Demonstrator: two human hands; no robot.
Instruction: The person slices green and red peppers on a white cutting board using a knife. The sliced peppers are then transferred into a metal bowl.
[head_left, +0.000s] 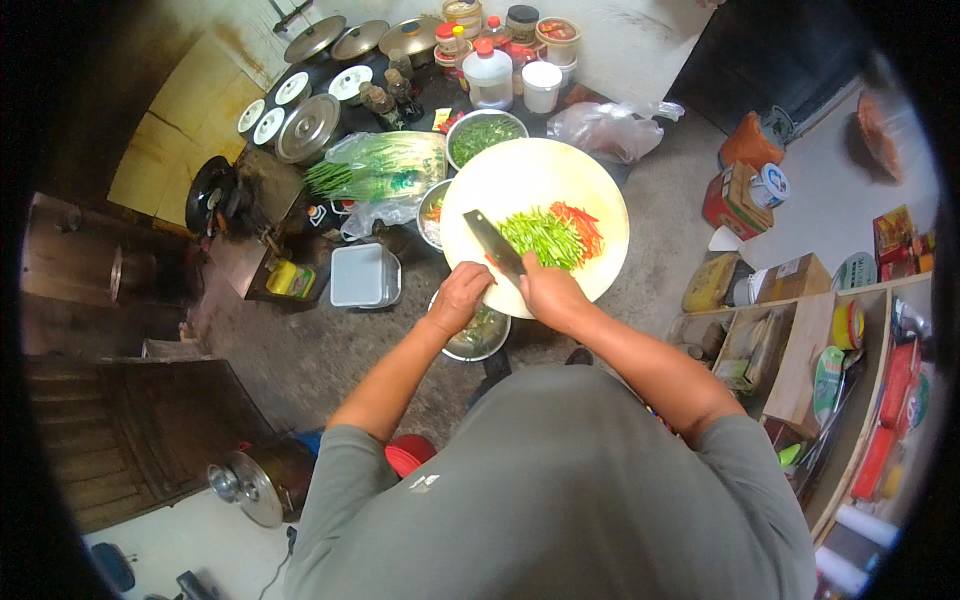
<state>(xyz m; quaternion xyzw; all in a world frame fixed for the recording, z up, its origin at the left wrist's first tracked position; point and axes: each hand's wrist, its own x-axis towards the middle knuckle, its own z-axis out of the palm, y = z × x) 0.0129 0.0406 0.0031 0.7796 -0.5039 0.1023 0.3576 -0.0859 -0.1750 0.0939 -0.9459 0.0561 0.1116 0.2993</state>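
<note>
A round pale cutting board (495, 172) lies before me. My right hand (551, 292) grips a cleaver (493, 241), its dark blade lying over the board's left part. My left hand (459, 296) is bent at the board's lower left edge, fingertips beside a small red piece close to the blade; whether it grips that piece I cannot tell. Right of the blade lies a heap of sliced green pepper (546, 238), with red pepper strips (581, 225) against its right side. Under my left hand, partly hidden by the board, is a metal bowl (478, 354) with greens in it.
Beyond the board stand a bowl of chopped greens (486, 139), a white tub (541, 86) and a capped plastic jug (489, 79). Bagged green stalks (390, 166) and a smaller bowl (429, 214) are at its left. A lidded plastic container (365, 275) sits lower left; wooden shelving (799, 315) stands right.
</note>
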